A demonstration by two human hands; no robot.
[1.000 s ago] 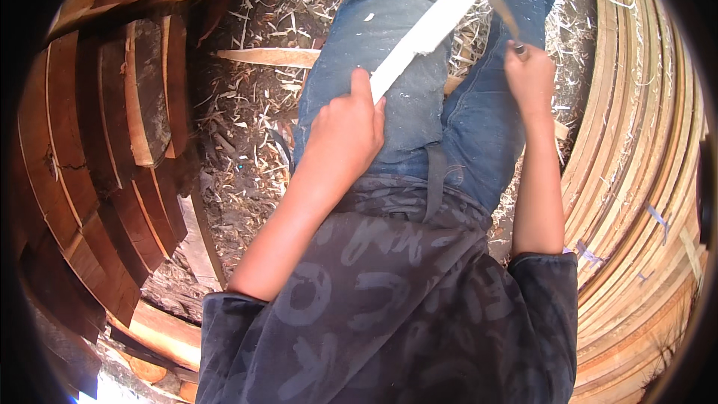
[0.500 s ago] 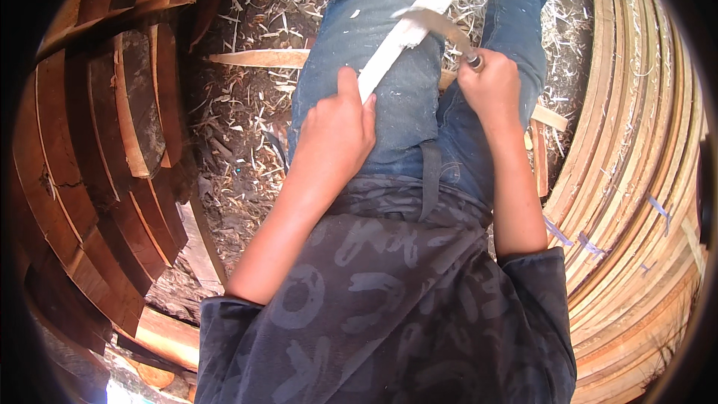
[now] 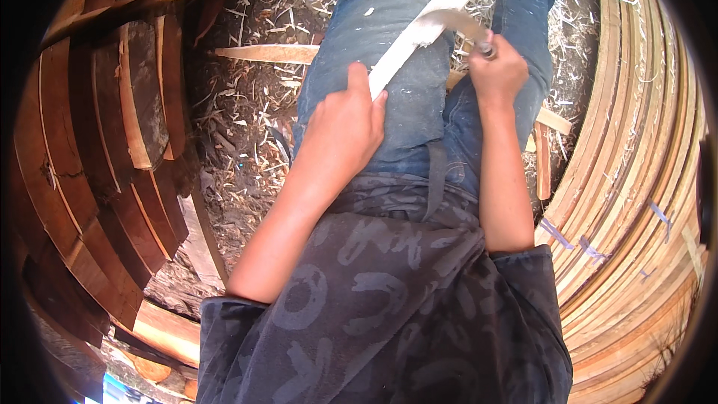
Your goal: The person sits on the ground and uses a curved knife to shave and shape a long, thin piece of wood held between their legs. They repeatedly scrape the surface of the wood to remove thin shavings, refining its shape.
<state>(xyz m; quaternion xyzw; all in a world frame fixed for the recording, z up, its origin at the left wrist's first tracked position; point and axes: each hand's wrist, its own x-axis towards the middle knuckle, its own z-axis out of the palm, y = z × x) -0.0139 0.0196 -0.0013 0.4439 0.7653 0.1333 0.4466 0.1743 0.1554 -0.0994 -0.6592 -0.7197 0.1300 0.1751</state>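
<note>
My left hand is closed round the near end of a pale strip of wood, its thumb and forefinger lying along the edges. The strip slants away to the upper right across my thighs. My right hand grips the handle of a curved knife. The knife's blade reaches left to the strip and lies against or just over its right side, around the middle of the visible length; exact contact is hard to tell. Part of the blade is blurred by motion, and my fist hides most of the handle.
Long sawn wood strips are stacked along the right, with purple ties. Dark brown boards are piled at the left. Shavings litter the ground, and a pointed wood piece lies beside my leg in jeans.
My right hand and the knife have shifted slightly up and to the right, and the wrist is turned a little. The whole view has also moved slightly. My left hand keeps its hold.
</note>
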